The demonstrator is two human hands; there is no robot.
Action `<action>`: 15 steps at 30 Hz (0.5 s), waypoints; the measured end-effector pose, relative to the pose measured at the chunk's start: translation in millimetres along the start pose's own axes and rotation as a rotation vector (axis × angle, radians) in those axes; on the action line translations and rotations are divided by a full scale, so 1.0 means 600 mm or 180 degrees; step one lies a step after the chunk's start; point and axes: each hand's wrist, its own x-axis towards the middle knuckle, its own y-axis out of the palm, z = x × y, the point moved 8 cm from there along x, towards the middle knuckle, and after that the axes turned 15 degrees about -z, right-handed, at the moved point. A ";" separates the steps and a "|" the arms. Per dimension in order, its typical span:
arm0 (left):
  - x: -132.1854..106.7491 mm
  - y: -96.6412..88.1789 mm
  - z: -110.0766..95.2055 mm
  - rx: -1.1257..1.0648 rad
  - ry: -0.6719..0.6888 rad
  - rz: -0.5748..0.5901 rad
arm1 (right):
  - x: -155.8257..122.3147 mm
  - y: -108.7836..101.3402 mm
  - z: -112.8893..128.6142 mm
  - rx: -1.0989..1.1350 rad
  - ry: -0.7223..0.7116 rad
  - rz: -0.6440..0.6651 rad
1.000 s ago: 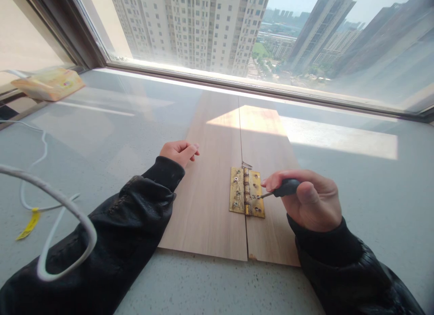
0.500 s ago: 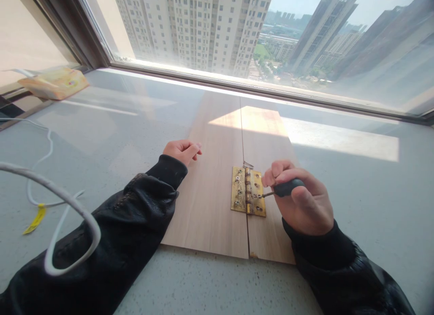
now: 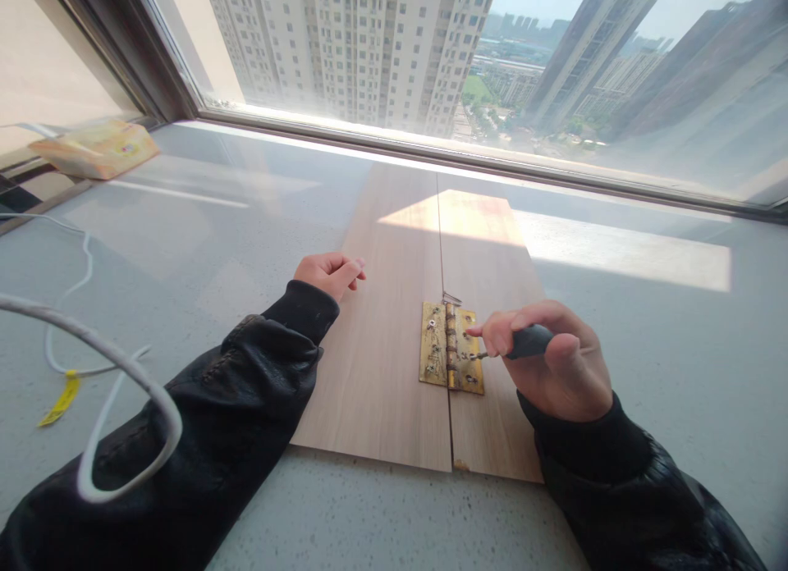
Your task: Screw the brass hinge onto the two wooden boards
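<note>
My right hand (image 3: 557, 362) is closed round the dark handle of a screwdriver (image 3: 530, 340), whose tip meets the right leaf of a brass hinge (image 3: 434, 345). The hinge straddles the seam between two pale wooden boards, a wider left board (image 3: 375, 382) and a narrower right board (image 3: 496, 423). Screw heads show in both leaves. Close to the hinge's upper end lie a few small screws (image 3: 451, 299). On the left board's edge rests my left hand (image 3: 329, 274), its fingers curled together; whether anything is inside them is hidden.
A white cable (image 3: 132, 366) loops in front of my left forearm, with a yellow tag (image 3: 60, 399) on the thinner cord. A tissue pack (image 3: 98, 148) sits at the far left on the speckled sill (image 3: 345, 513). Window glass and its frame (image 3: 431, 154) bound the far side.
My right hand has shifted slightly right and changed its finger position on the screwdriver handle. The tip stays at the hinge's right leaf. My left hand has hardly moved.
</note>
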 end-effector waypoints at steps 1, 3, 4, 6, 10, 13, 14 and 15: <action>0.000 0.000 0.000 0.0000 -0.0002 -0.0010 | 0.000 0.005 -0.004 0.0059 0.0081 0.0047; 0.000 -0.001 0.000 -0.0006 -0.0015 -0.0029 | 0.000 0.018 -0.012 0.0208 0.0289 0.0125; 0.000 -0.001 0.000 -0.0006 -0.0024 -0.0035 | 0.000 0.024 -0.017 0.0283 0.0408 0.0142; -0.001 -0.001 -0.001 -0.0003 -0.0038 -0.0039 | 0.000 0.033 -0.022 0.0407 0.0606 0.0125; -0.003 -0.003 -0.004 -0.0003 -0.0049 -0.0039 | 0.002 0.035 -0.013 0.0416 0.0596 0.0102; -0.004 -0.002 -0.005 0.0009 -0.0030 -0.0027 | 0.001 0.020 -0.002 0.0272 0.0383 0.0119; -0.004 -0.002 -0.006 0.0018 -0.0021 -0.0022 | 0.000 0.015 -0.001 0.0193 0.0306 0.0131; -0.004 -0.002 -0.006 0.0023 -0.0011 -0.0017 | -0.001 0.010 -0.001 0.0115 0.0225 0.0147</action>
